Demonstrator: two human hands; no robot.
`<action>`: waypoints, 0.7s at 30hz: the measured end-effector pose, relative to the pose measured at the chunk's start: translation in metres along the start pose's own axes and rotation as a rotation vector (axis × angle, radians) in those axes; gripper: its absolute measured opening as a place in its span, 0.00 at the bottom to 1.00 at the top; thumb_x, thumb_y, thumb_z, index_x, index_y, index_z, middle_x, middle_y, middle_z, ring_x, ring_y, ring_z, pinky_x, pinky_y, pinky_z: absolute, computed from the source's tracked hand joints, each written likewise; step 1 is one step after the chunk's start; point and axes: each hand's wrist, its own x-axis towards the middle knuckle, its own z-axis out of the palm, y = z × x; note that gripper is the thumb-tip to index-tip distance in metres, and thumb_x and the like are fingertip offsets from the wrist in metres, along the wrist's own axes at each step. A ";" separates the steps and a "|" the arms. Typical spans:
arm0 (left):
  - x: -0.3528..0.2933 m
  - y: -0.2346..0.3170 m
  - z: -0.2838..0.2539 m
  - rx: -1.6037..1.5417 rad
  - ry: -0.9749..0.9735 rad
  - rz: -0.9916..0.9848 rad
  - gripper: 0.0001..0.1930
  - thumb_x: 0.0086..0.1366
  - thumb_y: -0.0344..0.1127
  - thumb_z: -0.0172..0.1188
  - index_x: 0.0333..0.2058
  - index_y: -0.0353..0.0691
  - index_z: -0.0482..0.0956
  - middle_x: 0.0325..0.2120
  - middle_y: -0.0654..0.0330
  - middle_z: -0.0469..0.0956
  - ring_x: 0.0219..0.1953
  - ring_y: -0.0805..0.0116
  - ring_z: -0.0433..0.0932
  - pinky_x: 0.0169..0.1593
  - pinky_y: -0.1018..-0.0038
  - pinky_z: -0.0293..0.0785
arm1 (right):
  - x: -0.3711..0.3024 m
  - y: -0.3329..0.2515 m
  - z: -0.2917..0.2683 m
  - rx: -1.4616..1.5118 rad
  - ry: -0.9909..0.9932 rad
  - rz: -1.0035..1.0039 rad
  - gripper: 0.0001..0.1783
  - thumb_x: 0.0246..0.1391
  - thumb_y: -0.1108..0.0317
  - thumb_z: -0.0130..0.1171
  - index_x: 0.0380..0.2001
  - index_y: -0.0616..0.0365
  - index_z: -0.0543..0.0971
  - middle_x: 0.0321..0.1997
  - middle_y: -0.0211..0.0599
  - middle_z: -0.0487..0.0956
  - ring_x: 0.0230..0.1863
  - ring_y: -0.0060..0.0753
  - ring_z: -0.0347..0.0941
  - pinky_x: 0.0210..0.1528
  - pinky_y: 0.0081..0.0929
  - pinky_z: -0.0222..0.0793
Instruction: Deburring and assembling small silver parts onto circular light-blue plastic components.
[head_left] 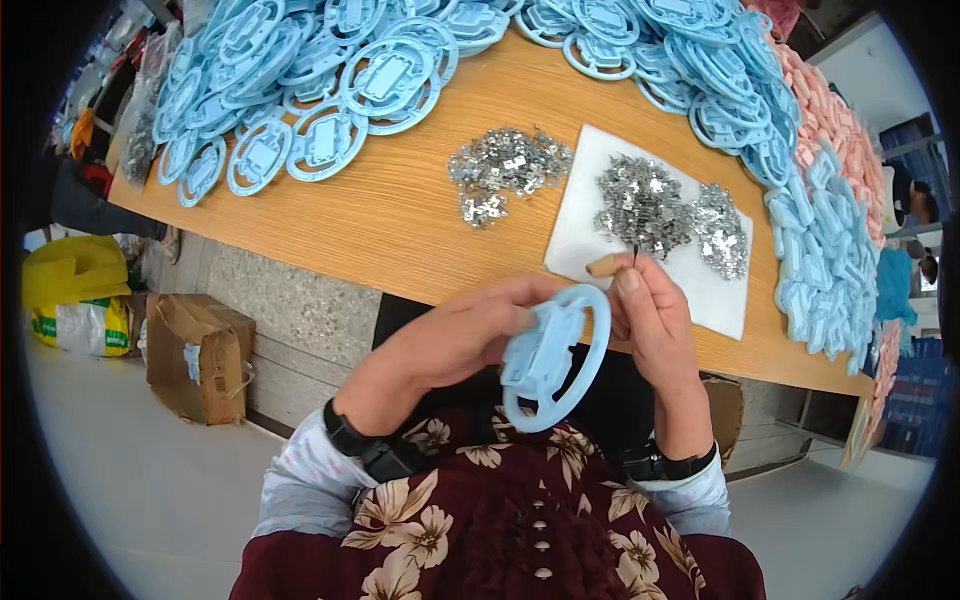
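Left hand [480,320]: grasping the blue ring piece, thumb on its upper left side.
Right hand [655,320]: closed in a pinch, thumb against forefinger, on a thin dark piece [635,254], too small to identify; whether its other fingers touch the ring piece I cannot tell.
Blue ring piece [543,360]: just below the centre of the frame, tilted, above the person's lap and near the bench edge.
Tan thing [604,266]: at the fingertips of the right hand; its kind is unclear.
Wrists: a black band [345,432] on the left, another on the right.
Clothing: dark red flowered apron [500,510] over pale sleeves.
White sheet [578,235]: right of centre, bearing a dark grey metal heap [640,205] and a brighter metal heap [720,230].
Bare wood of the bench [330,235]: carries loose metal clips [510,162], left of the sheet.
Upper left: a large pile of blue rings [390,75].
Upper right: a second ring pile [700,60], with pink pieces [820,100] beyond.
Right edge: small blue pieces [820,265], heaped.
Floor, left: an open cardboard box [200,350] beside a yellow bag [75,275].
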 end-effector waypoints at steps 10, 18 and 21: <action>-0.019 0.009 -0.016 0.112 0.324 0.281 0.21 0.64 0.27 0.52 0.57 0.33 0.70 0.44 0.62 0.77 0.44 0.77 0.76 0.50 0.77 0.73 | 0.017 0.007 -0.032 -0.728 0.367 -0.236 0.08 0.56 0.71 0.65 0.39 0.59 0.82 0.29 0.42 0.78 0.29 0.38 0.75 0.35 0.30 0.72; -0.011 0.008 -0.003 0.338 0.385 0.341 0.19 0.68 0.25 0.52 0.57 0.35 0.69 0.44 0.63 0.77 0.43 0.80 0.75 0.47 0.78 0.75 | 0.043 0.008 -0.001 -1.134 0.361 -0.461 0.07 0.55 0.68 0.66 0.37 0.53 0.82 0.33 0.35 0.78 0.33 0.44 0.78 0.33 0.36 0.74; -0.009 0.005 -0.004 0.397 0.376 0.367 0.18 0.69 0.26 0.53 0.57 0.37 0.71 0.43 0.64 0.77 0.42 0.80 0.75 0.46 0.79 0.75 | 0.046 0.006 0.000 -1.237 0.334 -0.470 0.07 0.55 0.69 0.65 0.38 0.53 0.82 0.33 0.36 0.78 0.33 0.45 0.78 0.33 0.37 0.73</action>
